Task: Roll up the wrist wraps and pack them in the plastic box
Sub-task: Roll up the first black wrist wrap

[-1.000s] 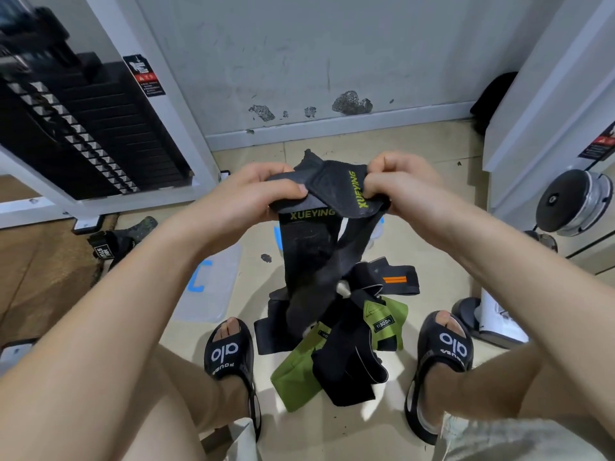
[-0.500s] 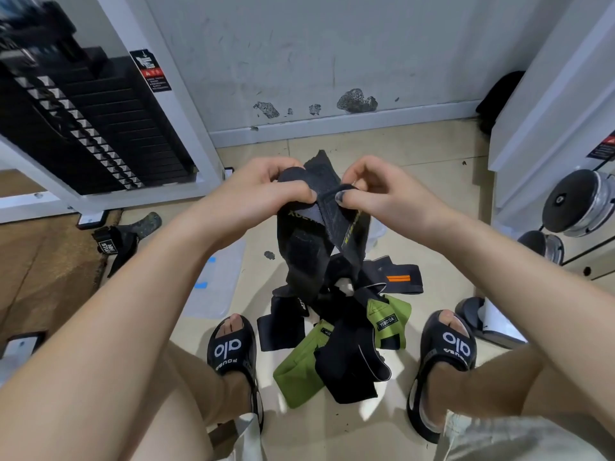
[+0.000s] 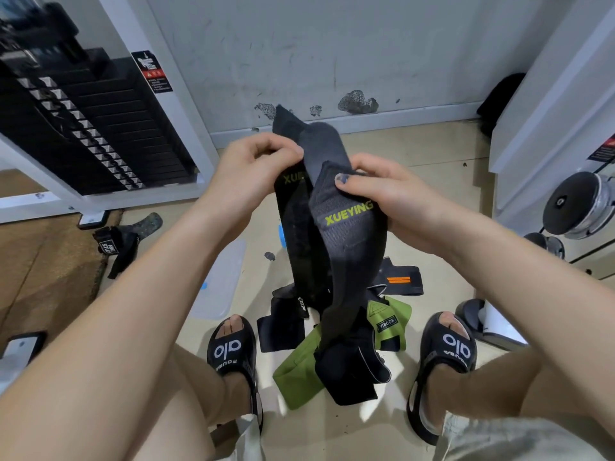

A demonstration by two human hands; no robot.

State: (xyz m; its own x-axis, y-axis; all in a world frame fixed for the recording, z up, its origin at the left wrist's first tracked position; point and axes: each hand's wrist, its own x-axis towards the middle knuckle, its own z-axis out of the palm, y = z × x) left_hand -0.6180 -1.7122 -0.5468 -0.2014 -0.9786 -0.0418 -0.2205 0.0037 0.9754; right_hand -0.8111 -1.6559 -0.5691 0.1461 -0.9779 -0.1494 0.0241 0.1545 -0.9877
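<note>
You're pinching the black fabric XUEYING wrist wrap (image 3: 346, 224) at centre frame, left hand (image 3: 256, 168) and right hand (image 3: 382, 194) both clamping its top; it's looking soft and floppy, so be gripping the stiff labelled end.

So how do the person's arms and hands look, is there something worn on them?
Both forearms are bare: no sleeves, watch or bracelet show. The left hand wears no glove and no ring that can be seen. The right hand is also bare, and its thumbnail carries dark, partly worn polish. The upper arms lie outside the view.
</note>
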